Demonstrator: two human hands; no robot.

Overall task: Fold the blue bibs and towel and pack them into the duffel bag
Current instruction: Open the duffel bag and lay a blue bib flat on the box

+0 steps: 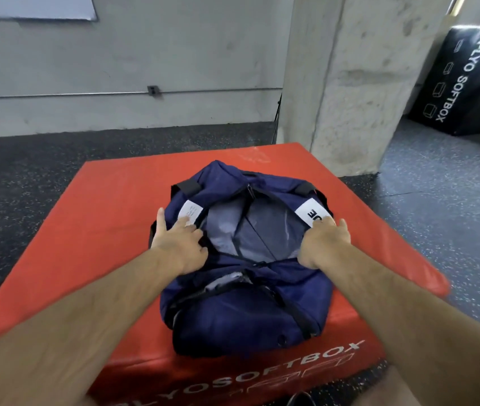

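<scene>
Duffel bag [247, 312] of navy woven cloth lies in the middle of a red padded soft box [110, 218], its long axis running from 6 to 12 o'clock and its top zip [249, 189] parted to show a thin grey lining [262, 230]. The left hand [178, 244] grips the rim of the mouth at 9 o'clock, fingers curled over the edge just beside a white label [190, 213]. The right hand [323, 244] grips the opposite rim at 3 o'clock, by a second white label [310, 213], and the two hold the mouth spread wide. The bag looks light and limp. Its walls sag and crease, so the mouth will likely fall shut once let go, and the taped rim or the black webbing straps [187, 186] seem the firmest places to hold. The cloth looks matte and not slippery, while the box's vinyl skin is smooth and gives underfoot. No blue bibs or towel show anywhere, so I cannot tell whether any are packed. A rough concrete pillar [359, 83] stands at 1 o'clock, a black soft box [467, 83] at 2 o'clock, on speckled rubber floor [28, 177].
</scene>
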